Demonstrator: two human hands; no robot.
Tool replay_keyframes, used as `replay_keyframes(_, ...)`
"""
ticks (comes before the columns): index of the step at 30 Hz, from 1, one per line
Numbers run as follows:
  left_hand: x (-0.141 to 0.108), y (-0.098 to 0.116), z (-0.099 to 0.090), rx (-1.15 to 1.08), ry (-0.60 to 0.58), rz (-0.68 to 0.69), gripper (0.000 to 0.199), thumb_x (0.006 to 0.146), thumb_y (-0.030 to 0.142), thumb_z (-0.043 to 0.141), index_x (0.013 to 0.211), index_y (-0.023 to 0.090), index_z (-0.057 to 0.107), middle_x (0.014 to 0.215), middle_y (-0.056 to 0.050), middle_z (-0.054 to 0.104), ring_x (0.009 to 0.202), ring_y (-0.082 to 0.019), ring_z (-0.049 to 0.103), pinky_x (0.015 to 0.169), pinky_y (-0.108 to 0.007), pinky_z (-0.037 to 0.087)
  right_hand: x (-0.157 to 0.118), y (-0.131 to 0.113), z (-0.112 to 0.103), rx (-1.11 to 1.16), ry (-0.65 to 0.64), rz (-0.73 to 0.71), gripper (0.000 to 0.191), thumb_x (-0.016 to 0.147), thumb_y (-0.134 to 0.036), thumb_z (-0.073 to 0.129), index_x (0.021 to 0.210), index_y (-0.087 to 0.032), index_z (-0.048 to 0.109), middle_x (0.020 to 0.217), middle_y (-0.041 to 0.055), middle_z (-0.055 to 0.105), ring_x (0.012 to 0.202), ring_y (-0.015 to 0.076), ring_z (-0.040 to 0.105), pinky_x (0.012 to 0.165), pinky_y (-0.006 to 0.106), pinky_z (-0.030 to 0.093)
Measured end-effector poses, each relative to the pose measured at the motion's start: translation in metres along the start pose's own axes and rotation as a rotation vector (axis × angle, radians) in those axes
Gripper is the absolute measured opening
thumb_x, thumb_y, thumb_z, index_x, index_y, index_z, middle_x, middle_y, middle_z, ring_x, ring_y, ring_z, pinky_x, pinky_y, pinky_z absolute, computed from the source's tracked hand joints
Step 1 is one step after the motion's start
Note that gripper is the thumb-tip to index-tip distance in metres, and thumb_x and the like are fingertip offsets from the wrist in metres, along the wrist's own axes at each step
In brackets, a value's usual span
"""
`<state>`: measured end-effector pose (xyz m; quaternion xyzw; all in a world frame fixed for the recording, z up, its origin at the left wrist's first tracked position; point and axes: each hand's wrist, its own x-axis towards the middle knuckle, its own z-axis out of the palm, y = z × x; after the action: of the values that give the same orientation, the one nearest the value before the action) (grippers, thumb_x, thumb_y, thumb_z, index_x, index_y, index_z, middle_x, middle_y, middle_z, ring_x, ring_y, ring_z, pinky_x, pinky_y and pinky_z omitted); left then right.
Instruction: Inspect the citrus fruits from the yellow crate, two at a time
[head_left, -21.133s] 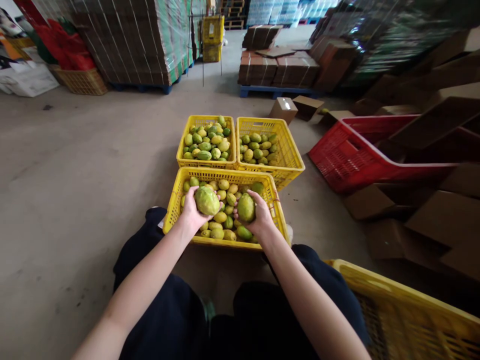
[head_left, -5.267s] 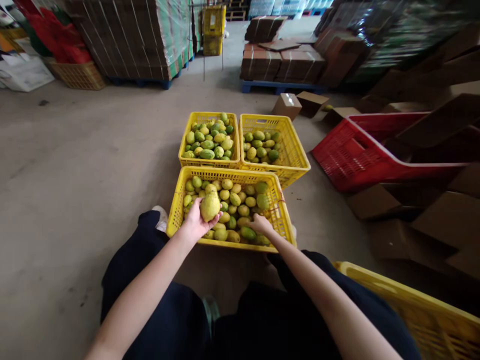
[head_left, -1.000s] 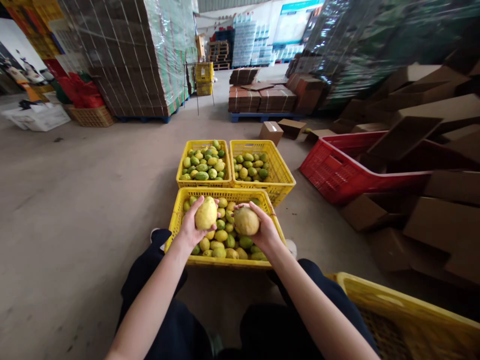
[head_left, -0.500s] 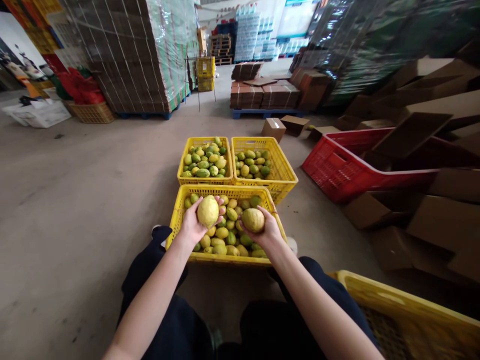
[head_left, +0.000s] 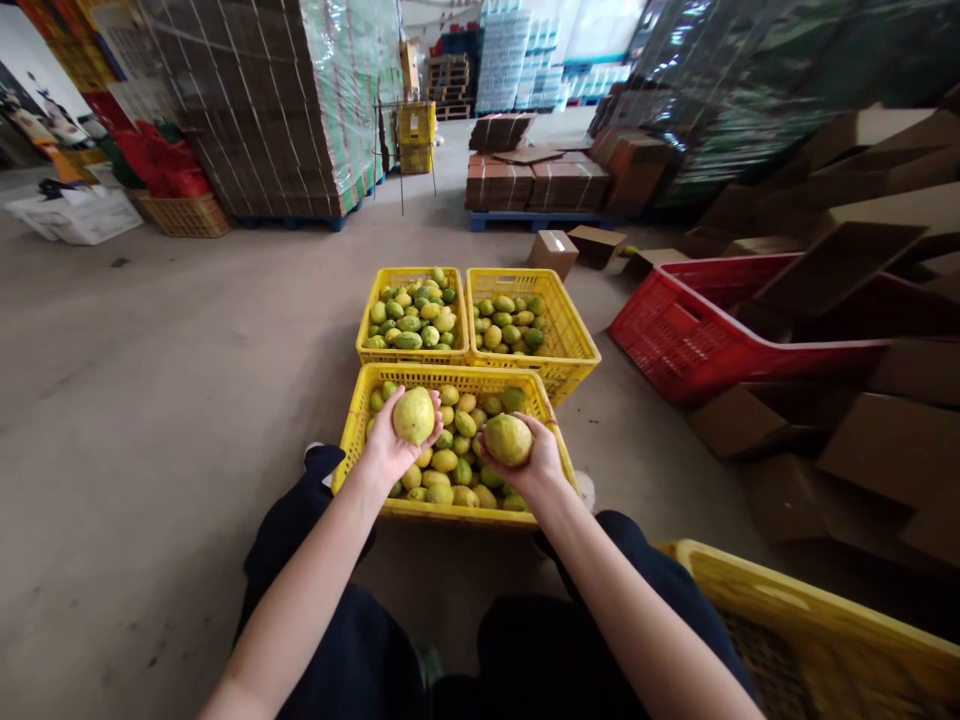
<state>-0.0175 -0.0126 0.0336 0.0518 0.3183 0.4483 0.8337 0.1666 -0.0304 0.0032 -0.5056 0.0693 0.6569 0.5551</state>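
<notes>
Over the near yellow crate (head_left: 457, 515) I hold a fruit in each hand. A pale yellow lemon (head_left: 414, 416) rests in my left hand (head_left: 391, 452), its surface bumpy and its pointed end showing. In my right hand (head_left: 541, 466) lies a greener, duller lemon (head_left: 508, 440), with the fingers curled round its far side. Below both hands the crate holds many loose yellow and green lemons (head_left: 444, 461). My hands stay apart, each above its own side of the crate.
Beyond the near crate stand a yellow crate heaped with lemons (head_left: 412, 310) and another yellow crate (head_left: 574, 340), partly filled. A red crate (head_left: 675, 340) and opened cardboard boxes (head_left: 885, 450) crowd the right. Another yellow crate (head_left: 810, 610) sits at lower right.
The lemon in my left hand has turned slightly, so its pointed end now faces me. The right-hand lemon has shifted a little too. The view has moved slightly.
</notes>
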Motion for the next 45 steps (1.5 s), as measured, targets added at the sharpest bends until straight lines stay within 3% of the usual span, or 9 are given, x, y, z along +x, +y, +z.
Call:
replay_keyframes(4,0.001,-0.001,-0.001,-0.002,0.001,-0.016,0.039,0.099,0.034,0.034,0.112,0.008,0.061,0.082,-0.009,0.069,0.066,-0.015,0.067,0.055,-0.023,0.057,0.005,0.001,-0.001,-0.030,0.050,0.012,0.014,0.086,-0.029,0.047,0.084,-0.020,0.056,0.058,0.0032,0.064,0.055,0.0221,0.065,0.047,0.032,0.052)
replay_keyframes(8,0.001,-0.002,-0.002,-0.007,0.009,0.056,0.033,0.098,0.027,0.038,0.117,0.014,0.061,0.085,-0.007,0.069,0.072,-0.015,0.069,0.063,-0.026,0.059,0.001,0.002,0.003,-0.030,0.094,-0.040,0.007,0.085,-0.025,0.055,0.080,-0.021,0.055,0.057,-0.0010,0.062,0.053,0.0174,0.061,0.054,0.033,0.056)
replay_keyframes(17,0.000,0.000,0.002,-0.035,0.138,0.087,0.017,0.089,0.027,0.057,0.090,0.011,0.063,0.073,-0.007,0.067,0.066,-0.016,0.068,0.063,-0.027,0.060,-0.008,0.002,0.003,0.007,0.089,-0.013,0.011,0.084,-0.029,0.051,0.079,-0.021,0.055,0.062,0.0023,0.065,0.060,0.0203,0.065,0.058,0.038,0.058)
replay_keyframes(23,0.003,-0.003,-0.002,-0.108,0.211,0.083,0.023,0.092,0.018,0.043,0.103,0.011,0.062,0.078,-0.008,0.070,0.068,-0.017,0.069,0.067,-0.033,0.062,-0.006,0.003,0.003,0.006,0.044,-0.008,0.011,0.084,-0.029,0.050,0.081,-0.020,0.056,0.063,0.0032,0.064,0.060,0.0200,0.064,0.057,0.036,0.058)
replay_keyframes(27,0.005,-0.002,-0.001,-0.122,0.195,0.103,0.018,0.089,0.026,0.055,0.097,0.013,0.061,0.078,-0.007,0.068,0.071,-0.018,0.069,0.065,-0.032,0.062,-0.004,0.005,0.004,0.020,0.000,-0.048,0.006,0.081,-0.026,0.059,0.083,-0.020,0.058,0.064,0.0001,0.065,0.060,0.0177,0.063,0.058,0.034,0.058)
replay_keyframes(30,0.005,0.000,-0.001,-0.135,0.202,0.153,0.012,0.083,0.022,0.063,0.090,0.013,0.060,0.076,-0.006,0.066,0.071,-0.017,0.068,0.066,-0.028,0.060,-0.004,0.005,0.004,0.013,-0.037,0.010,0.011,0.082,-0.030,0.058,0.082,-0.019,0.057,0.062,0.0023,0.065,0.058,0.0183,0.063,0.054,0.031,0.056)
replay_keyframes(35,0.002,0.000,-0.006,-0.112,0.118,0.042,0.027,0.086,0.033,0.054,0.094,0.009,0.062,0.076,-0.011,0.067,0.065,-0.019,0.065,0.063,-0.032,0.059,-0.003,0.006,0.003,-0.065,-0.106,0.106,0.026,0.089,-0.033,0.041,0.083,-0.017,0.059,0.063,0.0106,0.068,0.056,0.0215,0.063,0.048,0.030,0.051)
replay_keyframes(40,0.004,0.000,-0.010,-0.112,0.051,0.003,0.032,0.090,0.031,0.046,0.107,0.010,0.063,0.085,-0.012,0.071,0.058,-0.016,0.062,0.057,-0.030,0.056,0.002,0.009,0.002,-0.117,-0.154,0.076,0.023,0.091,-0.031,0.043,0.082,-0.017,0.059,0.061,0.0072,0.068,0.055,0.0207,0.065,0.048,0.030,0.051)
replay_keyframes(45,0.005,-0.001,-0.003,-0.012,0.051,0.022,0.030,0.096,0.027,0.041,0.111,0.011,0.062,0.094,-0.010,0.072,0.079,-0.022,0.070,0.066,-0.033,0.059,0.002,0.013,0.004,-0.113,-0.148,0.029,0.023,0.094,-0.033,0.042,0.091,-0.018,0.058,0.066,0.0063,0.071,0.059,0.0221,0.068,0.057,0.037,0.057)
